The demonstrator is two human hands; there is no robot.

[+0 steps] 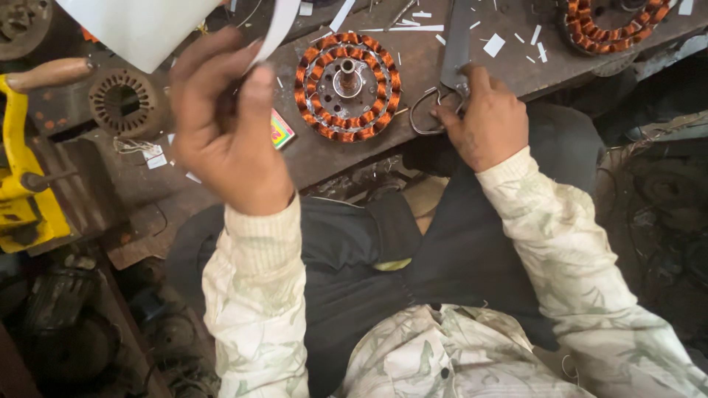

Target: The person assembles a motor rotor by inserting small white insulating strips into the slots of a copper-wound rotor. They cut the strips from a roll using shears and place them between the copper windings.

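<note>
Left hand (225, 125) raised above the workbench's (346, 158) near edge, fingers pinched together on a white paper strip (274, 31) curving up and away toward a white sheet (140, 26). Right hand (483, 118) down at the near edge, closed on the ring handles of large scissors (450, 63), long axis running away, blades pointing toward the far edge. Between the hands, flat on the bench, a round copper-wound stator (346, 87). No containers visible.

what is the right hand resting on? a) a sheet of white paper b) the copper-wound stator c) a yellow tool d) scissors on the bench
d: the right hand grips the handles of the scissors lying on the wooden bench, while the left hand holds up the white paper.
</note>
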